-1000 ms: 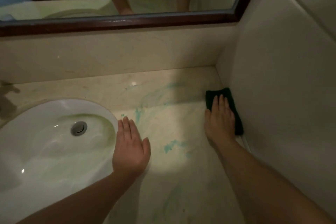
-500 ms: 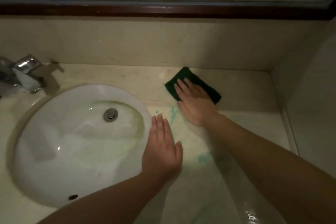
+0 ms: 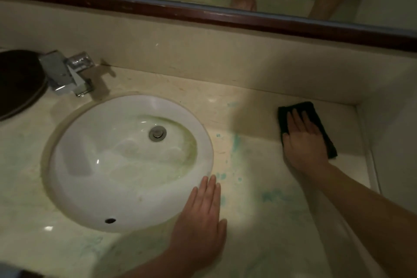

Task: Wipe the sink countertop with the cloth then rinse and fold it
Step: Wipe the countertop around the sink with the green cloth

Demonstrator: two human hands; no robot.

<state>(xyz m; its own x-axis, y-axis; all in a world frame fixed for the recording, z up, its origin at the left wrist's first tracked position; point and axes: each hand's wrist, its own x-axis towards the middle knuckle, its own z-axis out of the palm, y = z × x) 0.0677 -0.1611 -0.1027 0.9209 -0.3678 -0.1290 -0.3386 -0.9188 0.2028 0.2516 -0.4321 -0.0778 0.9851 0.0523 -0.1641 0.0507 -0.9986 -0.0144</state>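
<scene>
The beige countertop [image 3: 259, 106] bears blue-green smears between the hands. The right hand [image 3: 303, 142] presses flat-fingered on the dark cloth [image 3: 316, 117]. The left hand [image 3: 200, 223] rests flat, empty, at the sink [image 3: 90, 165] rim, well apart from the cloth.

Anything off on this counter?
Yes. Blue-green smears spot the countertop between the sink and the cloth under the right hand. A greenish film rings the basin near the drain. It looks like unwiped residue.
</scene>
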